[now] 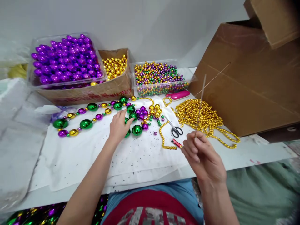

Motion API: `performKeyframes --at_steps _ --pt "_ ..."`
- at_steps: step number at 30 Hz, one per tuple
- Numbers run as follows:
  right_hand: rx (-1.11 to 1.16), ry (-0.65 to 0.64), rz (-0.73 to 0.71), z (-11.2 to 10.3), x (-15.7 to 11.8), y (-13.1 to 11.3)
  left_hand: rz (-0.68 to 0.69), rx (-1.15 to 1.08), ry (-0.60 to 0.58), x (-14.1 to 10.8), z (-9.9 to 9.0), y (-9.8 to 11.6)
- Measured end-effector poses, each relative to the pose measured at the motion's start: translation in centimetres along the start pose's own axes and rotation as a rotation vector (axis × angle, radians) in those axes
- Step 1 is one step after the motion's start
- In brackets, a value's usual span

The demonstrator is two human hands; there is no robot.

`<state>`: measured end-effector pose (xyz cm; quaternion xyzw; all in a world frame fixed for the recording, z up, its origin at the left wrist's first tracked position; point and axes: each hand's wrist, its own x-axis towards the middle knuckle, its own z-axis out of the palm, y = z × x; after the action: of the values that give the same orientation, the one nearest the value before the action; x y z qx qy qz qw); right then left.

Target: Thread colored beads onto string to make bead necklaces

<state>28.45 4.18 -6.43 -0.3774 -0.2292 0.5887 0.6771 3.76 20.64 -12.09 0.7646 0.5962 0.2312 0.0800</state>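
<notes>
My left hand reaches among large shiny green beads, thumb and fingers apart; a firm hold on one does not show. Beside them sit a purple bead cluster and a gold bead cluster. A strand of green, gold and purple beads loops out to the left. Raised at the right, my right hand is closed on a thin, needle-like rod that points upward. Scissors and a red lighter lie left of this hand.
Behind stand a clear tray of purple beads, a cardboard box of gold beads and a clear tub of small mixed beads. Gold bead strands pile before a large carton, from which a thread runs. A pink case lies nearby.
</notes>
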Motion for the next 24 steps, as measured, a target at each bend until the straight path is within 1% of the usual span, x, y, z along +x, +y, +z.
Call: performKeyframes --at_steps 1,2,3,4,6,8,11,13,15,17,18,19,22,23,24 --pt "-0.007 -0.001 -0.006 0.0 0.0 -0.2 0.027 -0.044 0.047 -1.0 0.2 0.9" --pt "-0.016 0.0 -0.002 -0.1 0.1 -0.1 0.057 -0.11 0.064 -2.0 0.6 1.8" --pt "-0.024 0.003 0.014 -0.4 0.1 0.2 0.092 -0.192 0.05 -3.0 1.4 2.8" --pt "-0.023 0.004 0.039 -0.6 0.1 0.7 0.134 -0.282 0.001 -3.8 2.3 3.8" --pt "0.017 0.004 0.106 -1.2 0.0 2.2 0.2 -0.419 -0.153 -4.7 4.6 5.7" --pt "0.088 0.006 0.171 -1.6 -0.3 3.8 0.218 -0.417 -0.237 -4.4 6.9 7.3" --pt "0.161 0.02 0.229 -2.0 -0.8 5.6 0.2 -0.243 -0.25 -2.4 9.3 8.7" --pt "0.164 0.027 0.247 -2.3 -1.1 6.2 0.164 -0.188 -0.268 -1.1 10.1 9.3" --pt "0.134 0.036 0.251 -2.5 -1.1 6.4 0.136 -0.194 -0.282 -0.3 10.3 9.6" --pt "0.072 0.061 0.237 -2.9 -1.1 6.6 0.102 -0.289 -0.276 -0.2 9.9 9.6" --pt "0.026 0.083 0.224 -3.0 -1.0 6.7 0.047 -0.416 -0.281 -0.4 9.6 9.4" --pt "-0.03 0.11 0.209 -3.2 -1.0 6.8 -0.041 -0.61 -0.302 -0.8 9.2 9.2" --pt "-0.219 0.185 0.162 -3.7 -1.2 7.1 -0.381 -1.357 -0.433 -2.3 7.3 8.2" --pt "-0.28 0.2 0.15 -3.8 -1.3 7.2 -0.46 -1.541 -0.476 -2.9 6.7 7.8" --pt "-0.336 0.21 0.141 -3.8 -1.5 7.3 -0.516 -1.679 -0.507 -3.4 6.1 7.4"
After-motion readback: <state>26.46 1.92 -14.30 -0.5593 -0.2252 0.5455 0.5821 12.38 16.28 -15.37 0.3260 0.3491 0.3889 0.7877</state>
